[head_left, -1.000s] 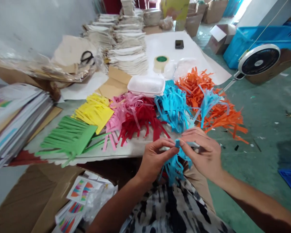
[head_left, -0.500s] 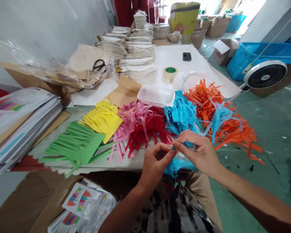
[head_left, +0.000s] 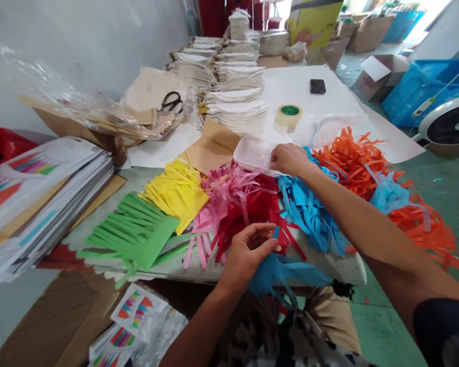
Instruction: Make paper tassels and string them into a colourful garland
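My left hand [head_left: 248, 252] is closed in a pinch on the top of a blue paper tassel [head_left: 270, 278], whose fringe hangs over the table's front edge. My right hand [head_left: 288, 158] reaches into a shallow clear plastic tray [head_left: 250, 153]. Its fingers are curled down and bunched; what lies between their tips is hidden. Cut fringe lies around the hands: red [head_left: 248, 204], pink [head_left: 224, 191] and blue [head_left: 309, 209] strips near the tray. Yellow fringe [head_left: 179, 191] and green fringe [head_left: 133, 229] lie further left. Orange fringe [head_left: 352, 160] spreads on the right, with a small light-blue tassel [head_left: 390, 192] on it.
Stacked white bundles [head_left: 235, 109] line the back. Tape [head_left: 288, 117] and a phone [head_left: 317, 86] rest on white paper. Scissors [head_left: 172, 102] lie on brown packaging. Printed sheets [head_left: 42, 199] are piled left; a fan [head_left: 453, 125] stands right.
My right hand has left the blue tassel and moved up and forward into the plastic tray. My left hand still pinches the tassel. The view has shifted, so the table appears further left-to-right displaced.
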Tool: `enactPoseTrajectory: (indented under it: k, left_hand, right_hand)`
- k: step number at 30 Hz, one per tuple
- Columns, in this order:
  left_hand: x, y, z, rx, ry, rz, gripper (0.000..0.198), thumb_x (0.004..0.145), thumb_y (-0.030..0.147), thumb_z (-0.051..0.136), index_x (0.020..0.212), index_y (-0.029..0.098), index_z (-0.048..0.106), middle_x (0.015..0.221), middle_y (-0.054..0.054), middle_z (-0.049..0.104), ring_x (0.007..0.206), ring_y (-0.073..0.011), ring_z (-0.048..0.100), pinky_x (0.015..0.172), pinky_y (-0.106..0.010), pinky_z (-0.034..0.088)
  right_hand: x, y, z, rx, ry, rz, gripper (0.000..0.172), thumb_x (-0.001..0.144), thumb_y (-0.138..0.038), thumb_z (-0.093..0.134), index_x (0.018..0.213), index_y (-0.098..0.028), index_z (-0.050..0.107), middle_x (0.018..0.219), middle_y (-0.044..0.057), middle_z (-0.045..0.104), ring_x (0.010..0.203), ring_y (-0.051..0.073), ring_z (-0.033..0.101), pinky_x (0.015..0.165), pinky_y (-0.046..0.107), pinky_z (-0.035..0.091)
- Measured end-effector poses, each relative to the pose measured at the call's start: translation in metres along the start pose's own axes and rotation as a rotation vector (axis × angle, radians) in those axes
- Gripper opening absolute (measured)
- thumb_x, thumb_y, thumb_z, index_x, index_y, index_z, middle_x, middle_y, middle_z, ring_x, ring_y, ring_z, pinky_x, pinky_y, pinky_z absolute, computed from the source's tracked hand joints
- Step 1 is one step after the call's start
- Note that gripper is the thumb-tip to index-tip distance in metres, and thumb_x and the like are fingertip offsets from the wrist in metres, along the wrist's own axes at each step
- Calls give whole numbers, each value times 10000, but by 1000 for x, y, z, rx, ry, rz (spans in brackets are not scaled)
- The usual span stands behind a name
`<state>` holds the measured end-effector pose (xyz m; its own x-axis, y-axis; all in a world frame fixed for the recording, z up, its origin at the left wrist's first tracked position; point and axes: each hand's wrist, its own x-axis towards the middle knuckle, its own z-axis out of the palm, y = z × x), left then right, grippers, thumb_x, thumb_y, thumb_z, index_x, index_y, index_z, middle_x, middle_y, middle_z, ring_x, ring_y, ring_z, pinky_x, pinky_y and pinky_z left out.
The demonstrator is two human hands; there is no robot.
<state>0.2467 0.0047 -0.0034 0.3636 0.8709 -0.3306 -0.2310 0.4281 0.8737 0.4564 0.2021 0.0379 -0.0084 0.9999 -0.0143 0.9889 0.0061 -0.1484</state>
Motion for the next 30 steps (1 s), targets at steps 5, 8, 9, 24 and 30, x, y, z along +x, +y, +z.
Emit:
enactPoseTrajectory:
  k: [5,8,9,24,30]
  left_hand:
    - [-5,-1,3,-72,63,-44,358,772,429,909,949,155,762,747,-36,769,681,-131,693,659,-214,535]
    - [-12,-2,8,-56,110,35,337,803,442,882,952,165,761,754,-27,760,701,-137,695,677,-224,546]
    - [-14,-2,10,-30,128,79,322,822,442,866,956,169,763,757,-22,754,709,-137,693,692,-229,550]
    - [-52,-5,40,403,139,606,77,969,272,742,942,203,760,892,-11,734,824,-139,682,751,-252,513]
    - [-61,-7,44,478,99,683,38,973,220,737,948,212,764,891,2,750,829,-120,678,766,-244,510]
  right_hand:
    - [-7,1,-5,27,59,8,207,878,-196,684,1018,-195,837,1088,128,816,1069,317,731,847,359,520]
    - [-40,1,-14,167,192,-29,232,963,-212,604,1086,-164,796,1080,112,808,1016,270,726,881,356,513]
    - [-58,0,-18,289,242,-69,213,973,-224,609,1066,-154,787,1049,101,806,968,248,722,874,348,513]
    - [-263,-17,-9,1283,70,-93,51,957,-328,774,954,-278,785,918,-9,744,852,141,691,767,255,553]
    - [-281,-16,-10,1227,99,-56,125,967,-390,758,942,-267,768,909,6,728,856,165,673,779,290,541]
